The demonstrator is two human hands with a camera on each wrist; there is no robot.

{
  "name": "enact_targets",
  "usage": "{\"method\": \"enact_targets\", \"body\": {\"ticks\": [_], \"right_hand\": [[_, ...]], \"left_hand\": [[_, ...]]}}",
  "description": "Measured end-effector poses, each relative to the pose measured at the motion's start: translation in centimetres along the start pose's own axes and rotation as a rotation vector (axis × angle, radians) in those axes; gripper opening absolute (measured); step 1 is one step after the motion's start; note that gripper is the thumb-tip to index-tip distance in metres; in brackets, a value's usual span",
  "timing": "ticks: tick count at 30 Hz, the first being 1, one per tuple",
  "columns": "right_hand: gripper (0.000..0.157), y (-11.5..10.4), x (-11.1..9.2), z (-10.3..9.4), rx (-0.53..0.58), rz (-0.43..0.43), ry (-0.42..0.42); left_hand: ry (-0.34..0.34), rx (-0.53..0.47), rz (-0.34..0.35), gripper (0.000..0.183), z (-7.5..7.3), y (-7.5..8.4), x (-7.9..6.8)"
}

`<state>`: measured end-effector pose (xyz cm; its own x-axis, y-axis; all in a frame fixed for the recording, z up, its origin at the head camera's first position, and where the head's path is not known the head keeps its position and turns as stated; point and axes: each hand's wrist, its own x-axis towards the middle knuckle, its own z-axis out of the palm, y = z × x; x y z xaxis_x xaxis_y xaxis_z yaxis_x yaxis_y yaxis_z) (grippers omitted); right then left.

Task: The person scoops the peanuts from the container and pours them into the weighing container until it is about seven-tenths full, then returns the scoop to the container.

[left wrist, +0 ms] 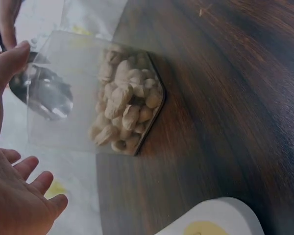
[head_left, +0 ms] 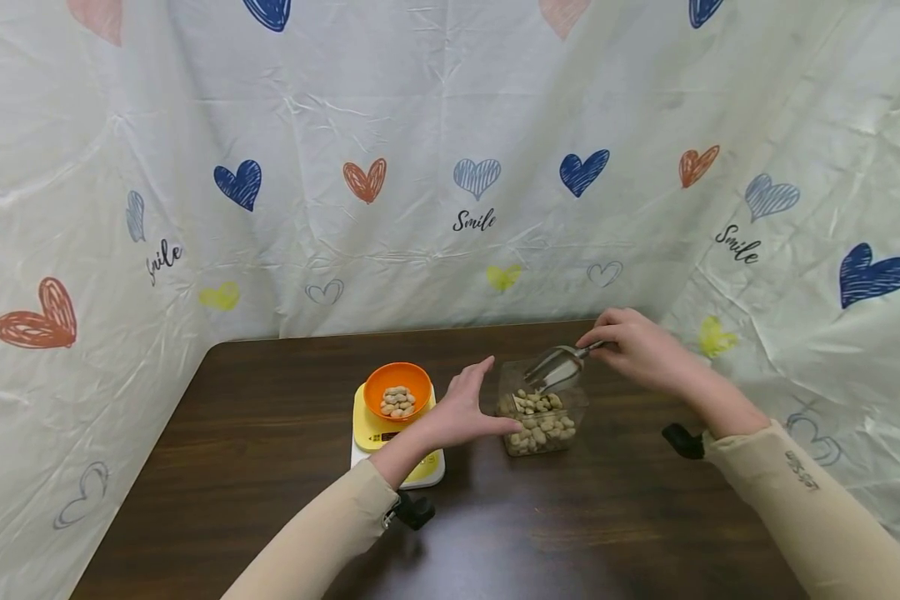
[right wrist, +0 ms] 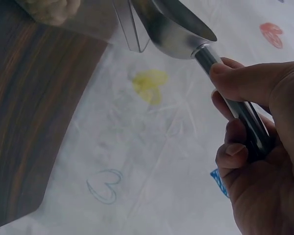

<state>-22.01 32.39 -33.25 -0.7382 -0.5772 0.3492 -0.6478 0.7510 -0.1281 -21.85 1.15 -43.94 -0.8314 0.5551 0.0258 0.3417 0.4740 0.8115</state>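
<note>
the right hand grips the handle of a metal scoop, thumb and fingers curled round it, with the bowl of the scoop tilted down at the mouth of a clear container holding unshelled peanuts. the left hand is released, thumb and fingers spread beside the container; whether it touches the wall is hard to tell. to the left, an orange bowl with a few peanuts sits on a yellow and white scale. container and scale stand on the dark wooden desk.
</note>
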Motion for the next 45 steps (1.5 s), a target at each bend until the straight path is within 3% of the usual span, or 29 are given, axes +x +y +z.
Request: {"method": "enact_targets", "body": {"ticks": [14,27,30,35,45], "right_hand": [[0.028,0.4,0.9,1.8,-0.043,-0.102,0.031],[0.024,0.1,1.3,4.0,-0.120,-0.180,0.014],[0.021,-0.1,1.4,5.0,-0.106,-0.183,-0.031],[0.018,-0.8,1.7,6.1,-0.055,-0.124,-0.145],[0.016,0.6,2.5,5.5,0.127,0.068,-0.327]], "left_hand": [[0.008,0.004,-0.043,0.119,1.4,0.1,1.7],[0.004,0.035,-0.057,0.111,1.8,0.2,2.0],[0.009,0.042,-0.056,0.110,1.8,0.2,2.1],[0.003,0.031,-0.051,0.109,2.0,0.1,2.1],[0.041,0.055,-0.045,0.111,2.0,0.0,2.3]]}}
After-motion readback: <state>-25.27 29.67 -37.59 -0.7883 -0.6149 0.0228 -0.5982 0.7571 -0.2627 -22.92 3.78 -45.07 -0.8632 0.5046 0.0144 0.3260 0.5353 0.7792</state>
